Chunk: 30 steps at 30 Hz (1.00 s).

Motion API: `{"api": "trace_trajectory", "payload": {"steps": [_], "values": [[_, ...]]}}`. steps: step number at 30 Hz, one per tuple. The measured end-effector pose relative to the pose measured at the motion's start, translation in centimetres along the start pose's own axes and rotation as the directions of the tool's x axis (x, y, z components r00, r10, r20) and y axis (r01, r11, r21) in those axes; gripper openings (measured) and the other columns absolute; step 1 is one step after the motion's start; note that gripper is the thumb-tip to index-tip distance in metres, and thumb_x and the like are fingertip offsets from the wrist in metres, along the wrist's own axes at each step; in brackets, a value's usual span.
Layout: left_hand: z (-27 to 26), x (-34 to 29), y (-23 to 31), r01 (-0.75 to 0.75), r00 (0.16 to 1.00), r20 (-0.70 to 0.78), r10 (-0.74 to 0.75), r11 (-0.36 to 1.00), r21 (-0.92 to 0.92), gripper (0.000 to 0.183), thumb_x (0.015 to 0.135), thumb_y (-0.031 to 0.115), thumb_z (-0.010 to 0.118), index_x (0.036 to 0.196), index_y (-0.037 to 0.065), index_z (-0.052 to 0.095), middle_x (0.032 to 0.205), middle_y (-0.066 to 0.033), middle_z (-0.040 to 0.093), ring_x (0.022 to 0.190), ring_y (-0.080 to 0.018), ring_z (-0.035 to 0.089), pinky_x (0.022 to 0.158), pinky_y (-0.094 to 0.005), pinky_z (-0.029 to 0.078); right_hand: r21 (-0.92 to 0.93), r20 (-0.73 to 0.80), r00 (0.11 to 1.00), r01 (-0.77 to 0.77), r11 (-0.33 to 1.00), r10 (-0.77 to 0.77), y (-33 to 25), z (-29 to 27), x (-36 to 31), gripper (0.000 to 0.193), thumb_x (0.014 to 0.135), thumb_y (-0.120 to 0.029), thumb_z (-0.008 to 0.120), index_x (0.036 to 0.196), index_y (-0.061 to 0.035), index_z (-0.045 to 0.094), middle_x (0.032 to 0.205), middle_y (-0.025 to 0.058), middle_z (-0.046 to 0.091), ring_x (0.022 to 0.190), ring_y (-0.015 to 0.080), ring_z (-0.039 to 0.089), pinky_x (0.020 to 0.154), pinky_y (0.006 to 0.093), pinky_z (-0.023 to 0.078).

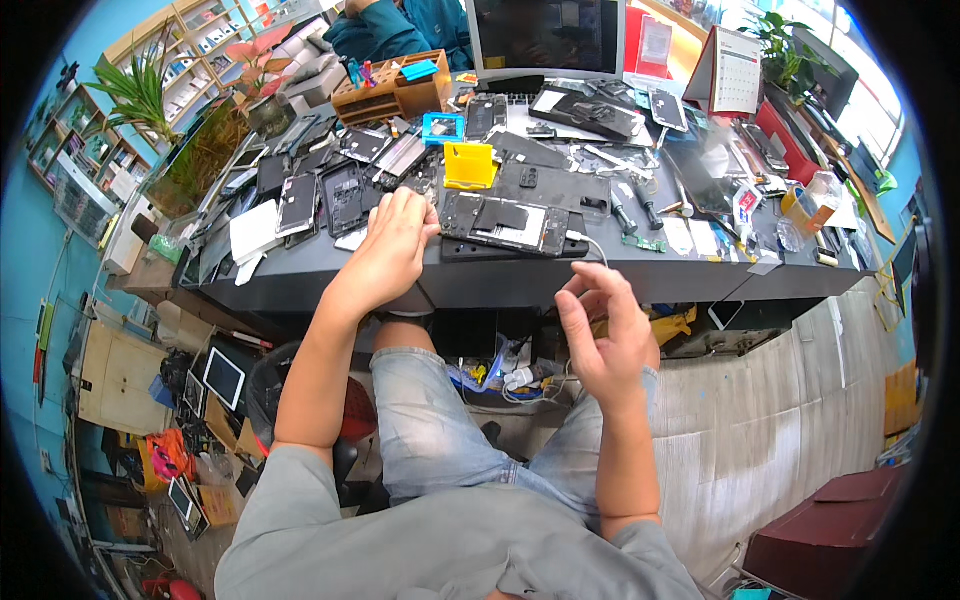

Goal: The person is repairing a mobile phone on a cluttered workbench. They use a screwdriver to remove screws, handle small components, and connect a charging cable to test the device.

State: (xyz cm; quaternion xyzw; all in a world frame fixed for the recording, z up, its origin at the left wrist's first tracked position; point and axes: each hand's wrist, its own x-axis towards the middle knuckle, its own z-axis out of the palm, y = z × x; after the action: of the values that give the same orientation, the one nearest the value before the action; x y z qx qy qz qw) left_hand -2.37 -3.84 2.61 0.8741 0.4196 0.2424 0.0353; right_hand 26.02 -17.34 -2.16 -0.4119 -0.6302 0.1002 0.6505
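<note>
Black phone [506,222] just beside left hand [397,243]

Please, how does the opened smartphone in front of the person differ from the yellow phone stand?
The opened smartphone lies roughly flat, while the yellow phone stand stands up. The smartphone is mostly dark with inner parts exposed; the stand is plain bright yellow. A white cable runs to the smartphone's right end; none is seen at the stand. Both are on the grey workbench.
</note>
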Motion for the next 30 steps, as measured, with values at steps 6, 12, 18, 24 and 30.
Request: {"api": "trace_trajectory", "payload": {"steps": [6, 12, 18, 24, 30], "values": [[0.0, 0.2, 0.1, 0.013, 1.000, -0.002, -0.013, 1.000, -0.006, 0.006, 0.111, 0.006, 0.064, 0.112, 0.003, 0.059, 0.115, -0.0167, 0.057, 0.114, -0.0388, 0.057, 0.106, -0.0472, 0.045, -0.035, -0.020, 0.999, 0.050, 0.998, -0.051, 0.2, -0.9, 0.9, 0.037, 0.103, -0.001, 0.083, 0.138, 0.0004, 0.069, 0.099, 0.0083, 0.078, 0.068, 0.0105, 0.069, 0.061, 0.0267, 0.054], [-0.3, -0.1, -0.1, 0.029, 1.000, 0.010, -0.029, 1.000, 0.010, 0.006, 0.111, 0.006, 0.064, 0.113, 0.004, 0.059, 0.115, -0.0168, 0.057, 0.115, -0.0384, 0.057, 0.106, -0.0472, 0.046, -0.063, -0.129, 0.982, 0.134, 0.989, -0.141, -1.2, -3.0, 1.9, 0.040, 0.105, 0.002, 0.078, 0.144, 0.0025, 0.066, 0.113, 0.0148, 0.077, 0.077, 0.0133, 0.071, 0.072, 0.0274, 0.057], [-0.2, 0.1, 0.0, 0.023, 0.999, 0.022, -0.023, 1.000, 0.011, 0.006, 0.111, 0.006, 0.064, 0.112, 0.004, 0.059, 0.114, -0.0167, 0.058, 0.114, -0.0387, 0.058, 0.107, -0.0473, 0.046, -0.195, -0.450, 0.731, 0.480, 0.856, -0.512, -6.2, -6.0, 1.8, 0.038, 0.111, -0.014, 0.069, 0.140, 0.0086, 0.062, 0.124, 0.0253, 0.072, 0.082, 0.0249, 0.072, 0.072, 0.0310, 0.058], [0.0, 0.2, -0.7, -0.027, 1.000, -0.009, 0.028, 0.999, 0.034, 0.007, 0.108, 0.005, 0.066, 0.112, 0.003, 0.060, 0.112, -0.0179, 0.058, 0.112, -0.0401, 0.059, 0.103, -0.0481, 0.047, 0.056, -0.206, 0.979, 0.020, 0.998, -0.008, -1.5, -4.1, 2.2, 0.048, 0.108, -0.027, 0.076, 0.143, 0.0030, 0.066, 0.144, 0.0225, 0.068, 0.104, 0.0317, 0.075, 0.079, 0.0378, 0.062], [-0.7, 0.6, -0.1, 0.038, 0.998, 0.042, -0.037, 0.999, -0.005, 0.009, 0.109, 0.007, 0.066, 0.116, 0.004, 0.061, 0.120, -0.0191, 0.060, 0.117, -0.0410, 0.059, 0.106, -0.0508, 0.046, -0.503, 0.284, 0.937, 0.325, 0.801, -0.202, 0.7, 3.2, 2.5, 0.070, 0.101, -0.049, 0.083, 0.149, 0.0000, 0.069, 0.149, 0.0193, 0.069, 0.142, 0.0415, 0.060, 0.128, 0.0606, 0.040]]}}
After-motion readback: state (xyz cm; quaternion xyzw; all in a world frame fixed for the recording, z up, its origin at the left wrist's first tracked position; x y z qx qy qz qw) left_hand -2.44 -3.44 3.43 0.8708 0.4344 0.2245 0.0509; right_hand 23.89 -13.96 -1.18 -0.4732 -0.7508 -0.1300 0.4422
